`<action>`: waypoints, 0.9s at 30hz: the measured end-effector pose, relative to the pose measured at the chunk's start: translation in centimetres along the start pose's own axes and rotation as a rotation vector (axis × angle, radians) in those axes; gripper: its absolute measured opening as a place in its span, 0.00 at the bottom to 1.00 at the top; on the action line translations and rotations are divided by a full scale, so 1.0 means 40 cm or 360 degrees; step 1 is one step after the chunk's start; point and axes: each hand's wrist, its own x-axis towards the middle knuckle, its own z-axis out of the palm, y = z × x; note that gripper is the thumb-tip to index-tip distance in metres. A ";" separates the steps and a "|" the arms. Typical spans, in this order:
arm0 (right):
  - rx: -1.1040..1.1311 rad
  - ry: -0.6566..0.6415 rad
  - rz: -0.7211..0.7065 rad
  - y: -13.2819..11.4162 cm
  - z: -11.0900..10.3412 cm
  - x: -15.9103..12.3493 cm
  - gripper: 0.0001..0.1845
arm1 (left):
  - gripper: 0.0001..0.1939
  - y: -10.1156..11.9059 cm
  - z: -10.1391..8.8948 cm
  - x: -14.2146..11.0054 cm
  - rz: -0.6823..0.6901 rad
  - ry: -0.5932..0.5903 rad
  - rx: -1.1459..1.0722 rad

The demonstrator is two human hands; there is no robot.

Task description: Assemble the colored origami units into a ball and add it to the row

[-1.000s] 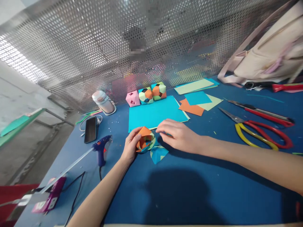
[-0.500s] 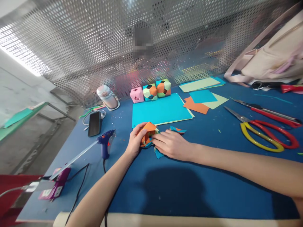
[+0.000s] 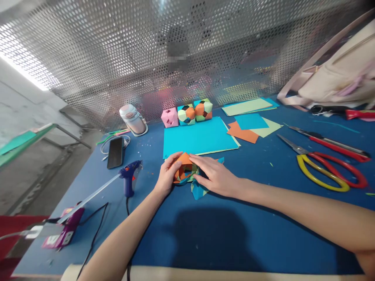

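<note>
A part-hollow folded-paper ball [image 3: 185,160] in orange, blue and pale green rests low over the blue table. My left hand [image 3: 167,175] grips its left side, thumb on the near face and fingers behind. On the opposite side my right hand [image 3: 216,175] closes round the ball's right edge, its fingertips at the top and its thumb lower down. A blue paper flap [image 3: 199,190] sticks out below my right hand, and another blue tip shows behind it. The joins under the right fingers are hidden.
Finished paper balls [image 3: 186,114] stand behind blue sheets [image 3: 199,136]. Loose paper squares [image 3: 251,121], a cutter [image 3: 336,145] and scissors [image 3: 322,168] lie right. A glue gun [image 3: 129,177], phone [image 3: 115,152], bottle [image 3: 133,120] and purple power strip [image 3: 66,230] are left.
My right hand came in from beside the paper ball to its right side, and its fingers shifted up to the top edge. My left hand kept its hold. The view moved slightly.
</note>
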 end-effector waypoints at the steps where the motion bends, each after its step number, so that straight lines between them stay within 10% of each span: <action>1: -0.0016 0.0010 -0.0017 -0.001 0.000 0.001 0.24 | 0.21 0.002 0.001 -0.001 0.0009 -0.0020 0.0008; 13: -0.0222 0.0298 -0.0431 -0.016 -0.064 0.004 0.13 | 0.20 0.018 0.010 -0.007 0.0012 -0.0068 0.0104; 16: -0.0304 0.0001 -0.0757 -0.045 -0.072 -0.007 0.10 | 0.20 0.024 0.013 -0.007 0.0003 -0.0060 0.0108; 20: -0.0545 -0.0306 -0.0766 -0.068 -0.051 -0.020 0.12 | 0.20 0.028 0.017 -0.007 -0.0017 -0.0051 0.0095; 27: -0.0760 -0.0051 -0.0603 -0.073 -0.027 0.010 0.13 | 0.19 0.030 0.025 -0.008 -0.0056 -0.0027 0.0062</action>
